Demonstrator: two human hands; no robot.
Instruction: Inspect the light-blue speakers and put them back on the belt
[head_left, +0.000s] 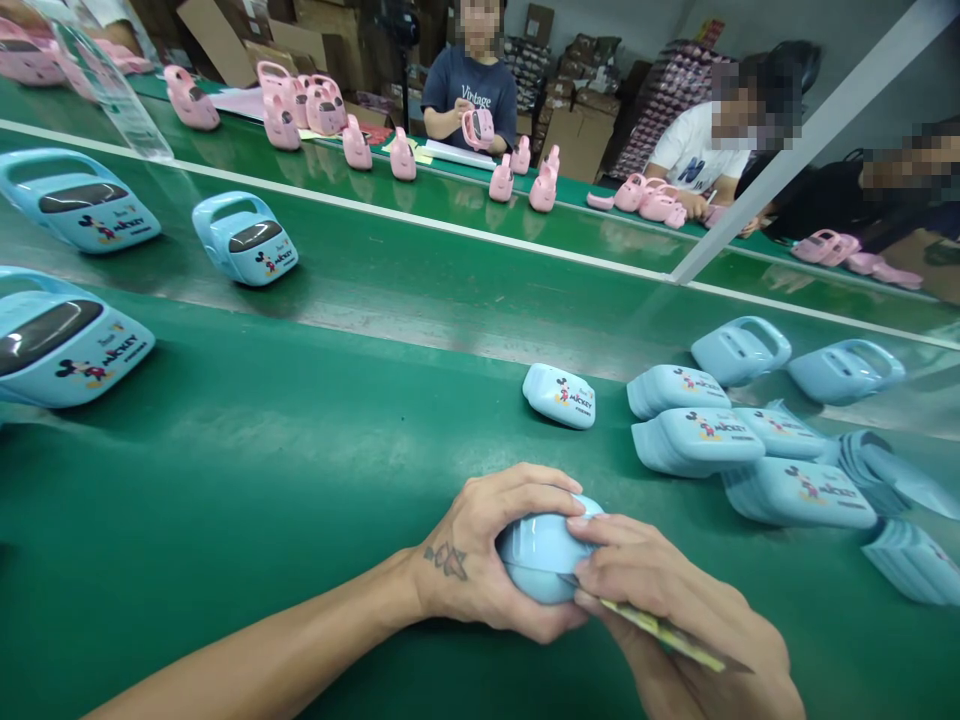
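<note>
My left hand (487, 555) wraps around a light blue plastic shell (541, 555) low on the green belt, fingers over its top and thumb beneath. My right hand (675, 610) presses against the shell's right side and pinches a thin yellowish strip (667, 630) that runs along its palm. Just beyond the hands lies one small blue printed cover (559, 395). To the right sit stacks of the same blue printed covers (697, 440), several high.
Finished blue units (244, 238) stand on the green conveyor (300, 470) at left. Blue handle housings (741, 350) lie at right. Pink units (300, 105) line the far bench, where other people sit working. A white rail (795, 150) slants across the upper right.
</note>
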